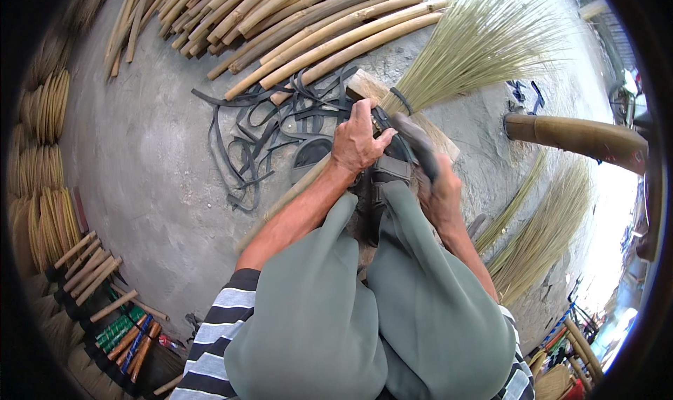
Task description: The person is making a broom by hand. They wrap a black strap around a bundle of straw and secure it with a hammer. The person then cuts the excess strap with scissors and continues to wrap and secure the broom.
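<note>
My left hand (355, 139) is closed around the bound neck of a grass broom (477, 46), just in front of my feet. Its pale green bristles fan out to the upper right, with a dark band tied round their base. A wooden block (438, 137) lies beneath the neck. In my right hand (443, 193) is a dark blade-like tool (418, 146), smeared by motion, its tip close to the binding. A pale stick (284, 202), apparently the broom's handle, runs under my left forearm. The fingers of my right hand are partly blurred.
Black rubber strips (245, 130) lie tangled left of my feet. Beyond them is a pile of wooden poles (308, 32). Loose grass bundles (543, 232) rest on the right, below a thick post (575, 137). Finished-looking brooms and handles (130, 337) line the left side.
</note>
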A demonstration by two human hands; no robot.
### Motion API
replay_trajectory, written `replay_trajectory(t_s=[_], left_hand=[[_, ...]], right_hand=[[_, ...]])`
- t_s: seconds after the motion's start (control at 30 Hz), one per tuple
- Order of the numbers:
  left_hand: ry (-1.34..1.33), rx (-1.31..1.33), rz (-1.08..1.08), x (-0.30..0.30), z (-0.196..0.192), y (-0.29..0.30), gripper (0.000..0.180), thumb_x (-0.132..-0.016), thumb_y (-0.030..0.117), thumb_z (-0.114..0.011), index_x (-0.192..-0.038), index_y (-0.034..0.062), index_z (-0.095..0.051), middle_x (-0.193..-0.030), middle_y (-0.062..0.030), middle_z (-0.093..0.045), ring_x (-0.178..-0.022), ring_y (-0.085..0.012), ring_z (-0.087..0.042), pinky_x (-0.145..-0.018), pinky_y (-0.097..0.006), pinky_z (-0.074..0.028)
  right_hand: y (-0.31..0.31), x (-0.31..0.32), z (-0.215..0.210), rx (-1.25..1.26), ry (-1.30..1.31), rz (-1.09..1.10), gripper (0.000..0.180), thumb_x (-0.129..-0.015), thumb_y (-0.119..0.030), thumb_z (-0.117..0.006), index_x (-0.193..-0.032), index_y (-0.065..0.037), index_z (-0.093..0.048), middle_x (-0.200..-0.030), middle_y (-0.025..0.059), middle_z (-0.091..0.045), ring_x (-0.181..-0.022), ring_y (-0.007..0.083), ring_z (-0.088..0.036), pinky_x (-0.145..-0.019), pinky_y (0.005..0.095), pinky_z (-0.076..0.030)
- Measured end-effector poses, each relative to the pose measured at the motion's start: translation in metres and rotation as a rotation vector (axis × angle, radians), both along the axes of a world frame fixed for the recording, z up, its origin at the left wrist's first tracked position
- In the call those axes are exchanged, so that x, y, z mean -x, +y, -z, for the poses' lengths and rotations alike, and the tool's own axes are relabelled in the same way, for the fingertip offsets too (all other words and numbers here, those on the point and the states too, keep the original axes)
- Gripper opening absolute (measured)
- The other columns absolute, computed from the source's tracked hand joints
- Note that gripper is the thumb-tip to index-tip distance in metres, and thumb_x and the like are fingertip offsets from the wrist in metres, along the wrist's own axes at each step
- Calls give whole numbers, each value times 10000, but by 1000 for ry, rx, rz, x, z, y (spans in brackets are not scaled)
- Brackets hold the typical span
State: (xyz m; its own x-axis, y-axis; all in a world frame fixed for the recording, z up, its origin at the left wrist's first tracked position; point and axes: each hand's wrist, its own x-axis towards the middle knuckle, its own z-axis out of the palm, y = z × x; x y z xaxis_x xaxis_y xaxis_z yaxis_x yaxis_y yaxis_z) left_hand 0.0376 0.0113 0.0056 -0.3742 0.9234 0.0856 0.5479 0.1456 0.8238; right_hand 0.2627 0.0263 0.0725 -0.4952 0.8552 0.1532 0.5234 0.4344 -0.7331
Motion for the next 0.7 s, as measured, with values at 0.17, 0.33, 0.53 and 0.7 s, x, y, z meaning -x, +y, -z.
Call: replay_trajectory(t_s=[0.17, 0.33, 0.53, 0.7], left_hand=[[78, 80, 5, -1, -1, 2, 736, -871, 301, -922, -1405, 51, -481, -1257, -275, -693, -1043, -552, -728, -861, -607, -610], [48, 14, 12, -4, -1, 0, 731, -874, 296, -922, -1398, 51, -475, -1249, -273, -689, -1059, -552, -722, -867, -616, -607], [73, -31, -9, -2, -6, 2, 757, -874, 332, -932, -1427, 60, -493, -1240, -285, -728, -1079, -542, -729, -886, -587, -600], [-114, 53, -13, 4, -3, -3, 787, -916, 392, -896, -1481, 10, -502, -1316, -315, -720, -1205, -511, -722, -1020, -549, -579]], right_hand=[[19, 5, 2, 71, -282, 1, 248, -1026, -112, -744, -1198, -47, -577, -1025, 282, -712, -916, 534, -711, -759, 574, -566], [1, -1, -4, -10, -2, 40, 236, -1064, -189, -715, -1179, -44, -569, -1030, 294, -711, -886, 545, -709, -746, 601, -558], [13, -28, 32, 206, -280, -1, 261, -1035, -195, -719, -1155, -37, -550, -1007, 321, -687, -890, 569, -682, -738, 611, -541], [-51, -108, 42, 479, -223, 194, 326, -1022, -290, -742, -1090, 6, -625, -765, 160, -659, -746, 359, -716, -674, 490, -528]])
